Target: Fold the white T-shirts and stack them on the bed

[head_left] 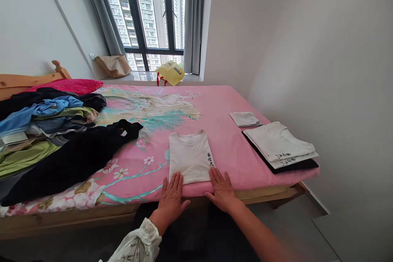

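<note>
White T-shirt point(190, 155) folded, at near edge of bed point(233, 151); left hand point(172, 196), right hand point(221, 190) flat at its near corners, grip spread, pinching nothing. Done, seemingly: folded stack point(279, 145) at right edge. Remaining: unfolded heap point(52, 139) at left edge

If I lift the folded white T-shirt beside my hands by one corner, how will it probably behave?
The folded white T-shirt is thin cloth, so it would probably droop and unfold. It lies very flat, so it is likely light. Pushed across the pink flowered bedsheet, it may wrinkle rather than slide.
</note>
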